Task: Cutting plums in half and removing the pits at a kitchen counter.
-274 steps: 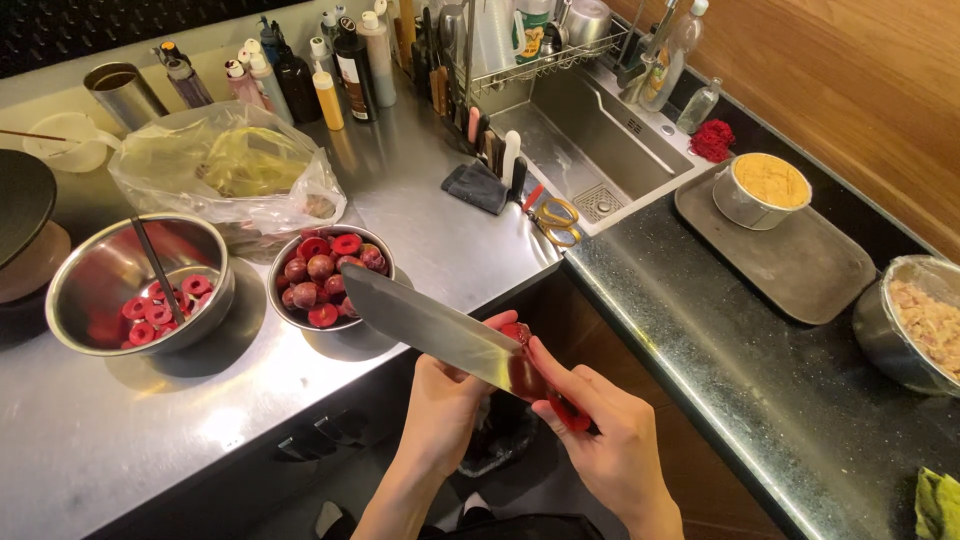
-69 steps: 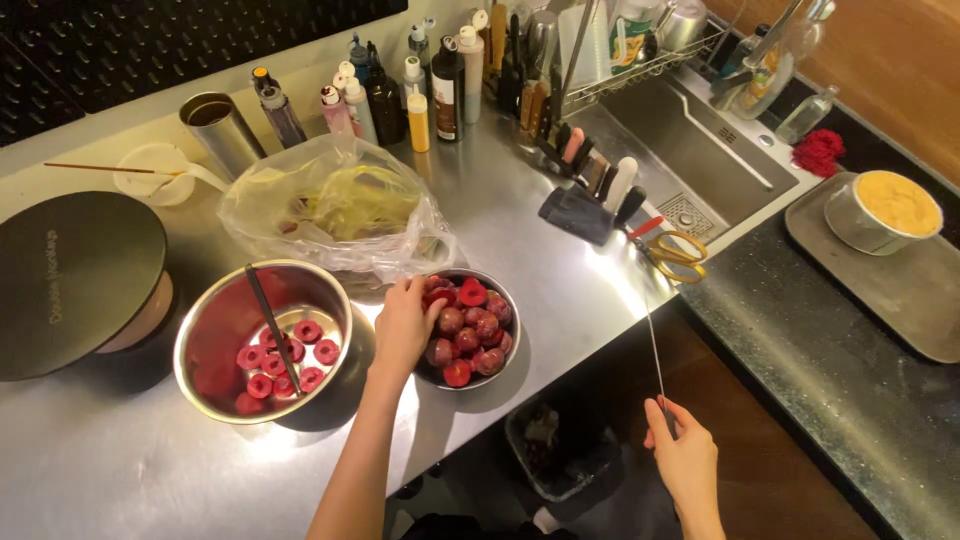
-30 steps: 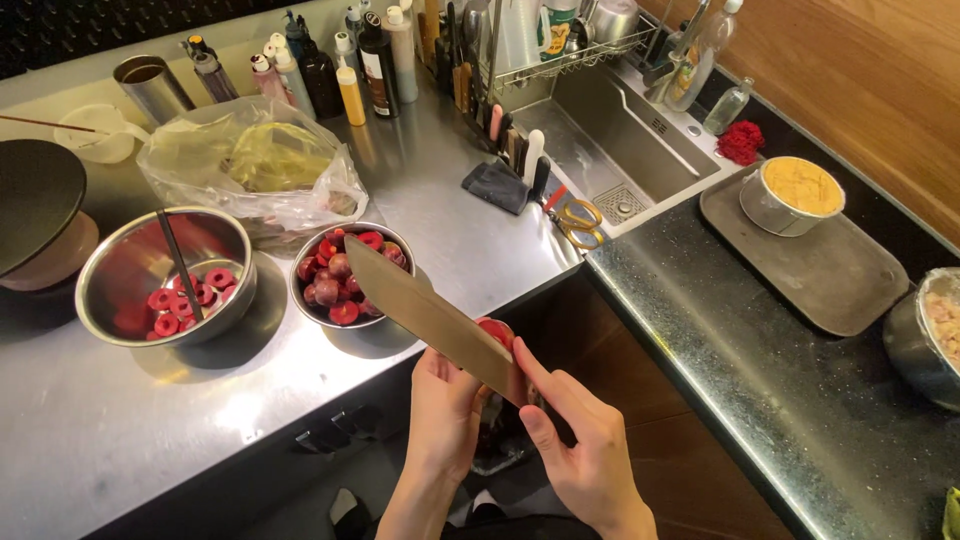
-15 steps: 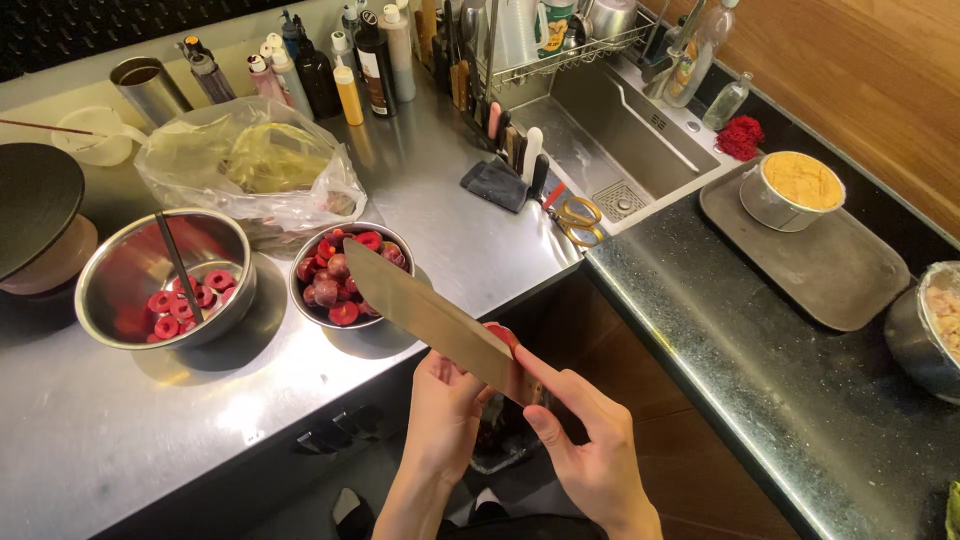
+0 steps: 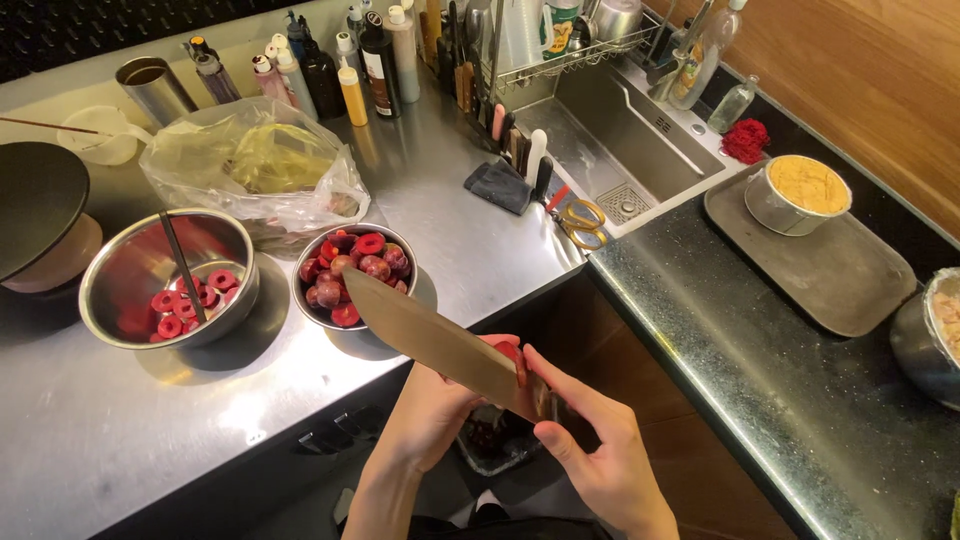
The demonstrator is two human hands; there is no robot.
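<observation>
My right hand (image 5: 600, 450) grips the handle of a large cleaver (image 5: 440, 345), its broad blade pointing up and left. My left hand (image 5: 435, 410) is cupped under the blade and holds a small red fruit (image 5: 508, 352) against it, in front of the counter edge. A steel bowl of whole red fruits (image 5: 355, 275) stands on the counter just beyond the blade tip. Left of it, a bigger steel bowl (image 5: 165, 280) holds cut red rings and a dark stick.
A crumpled plastic bag (image 5: 255, 165) lies behind the bowls. Bottles (image 5: 350, 65) line the back. A sink (image 5: 600, 135) with scissors (image 5: 580, 215) on its rim is at right, then a grey tray (image 5: 840, 270) with a tin. A bin (image 5: 490, 445) sits below my hands.
My hands and the cleaver have barely moved over the last second. About two seconds ago my left hand was reaching into the fruit bowl and has since come back to the blade.
</observation>
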